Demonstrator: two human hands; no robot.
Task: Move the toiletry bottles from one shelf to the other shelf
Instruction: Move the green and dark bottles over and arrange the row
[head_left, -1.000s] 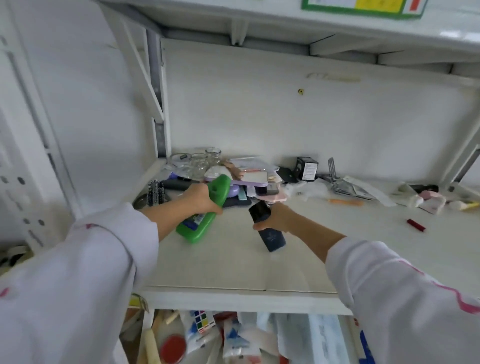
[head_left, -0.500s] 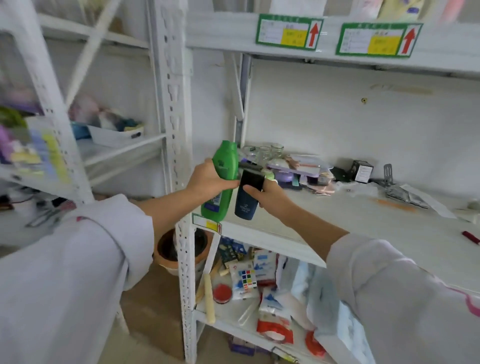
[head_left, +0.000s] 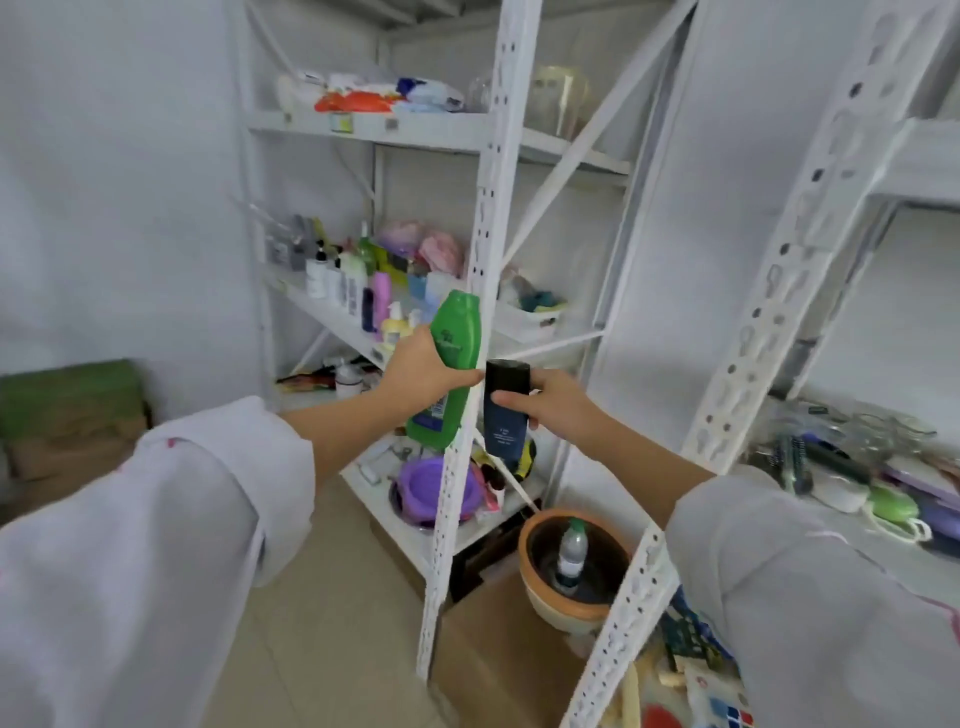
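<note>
My left hand (head_left: 418, 370) grips a tall green bottle (head_left: 452, 364) upright, its cap up. Right beside it my right hand (head_left: 553, 402) holds a dark blue bottle (head_left: 504, 410) with a black cap. Both bottles hang in the air in front of a white shelf unit (head_left: 488, 208). On that unit's middle shelf (head_left: 322, 312) stands a row of several toiletry bottles (head_left: 358, 286), white, pink, yellow and green. The shelf (head_left: 883, 525) with combs and jars lies at the right edge.
A slotted white post (head_left: 769, 332) crosses the right foreground. An orange-rimmed pot (head_left: 540, 571) with a small bottle inside sits on the floor below my hands. A purple bowl (head_left: 431, 488) rests on the lower shelf. Tiled floor (head_left: 322, 649) spreads to the left; a green bundle (head_left: 67, 395) lies far left.
My view has swung left from the cluttered shelf to the other shelf unit. Both hands lifted the bottles off the shelf and carried them along, held upright side by side.
</note>
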